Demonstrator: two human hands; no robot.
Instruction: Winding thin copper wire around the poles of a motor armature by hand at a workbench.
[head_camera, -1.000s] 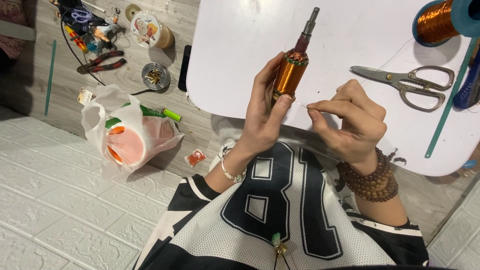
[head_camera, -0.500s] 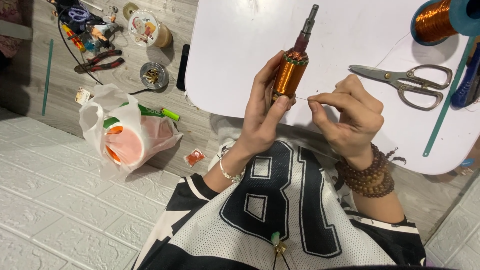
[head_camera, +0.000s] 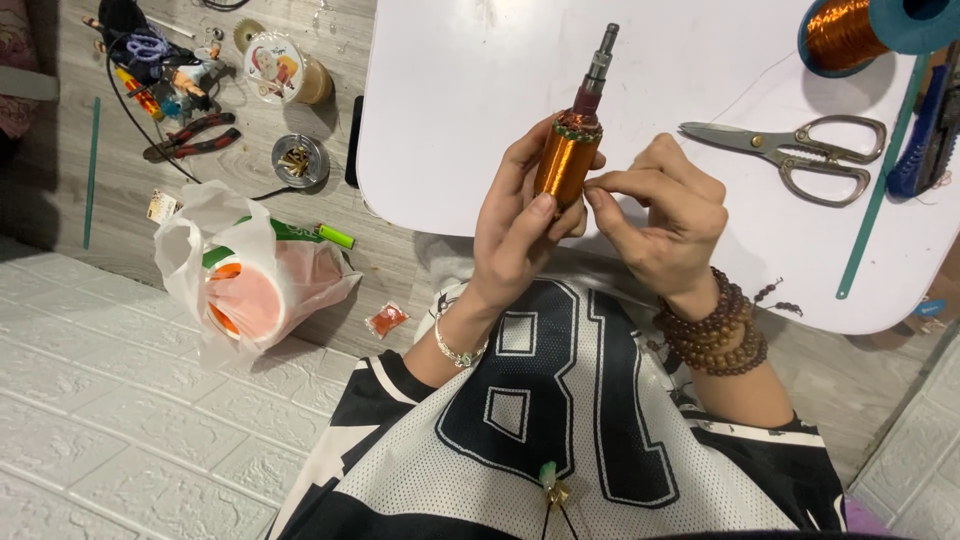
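Armature (head_camera: 566, 165) with copper winding sits upright in the left hand (head_camera: 520, 225), fingers wrapped round its body, steel shaft pointing away over the white table (head_camera: 450, 90). Right hand (head_camera: 665, 215) pinches at the winding's upper edge, thumb and forefinger closed together, apparently on a fine wire; the strand itself is too thin to confirm. Judged progress: coil looks full and evenly wound, so the bulk of the winding seems done; what seems left is dressing or seating the wire end near the commutator. Scissors (head_camera: 795, 155) lie just to the right, untouched. Copper wire spool (head_camera: 845, 30) rests at the table's far corner. Plastic bag (head_camera: 250, 275) and pliers (head_camera: 190, 135) on the floor, well apart.
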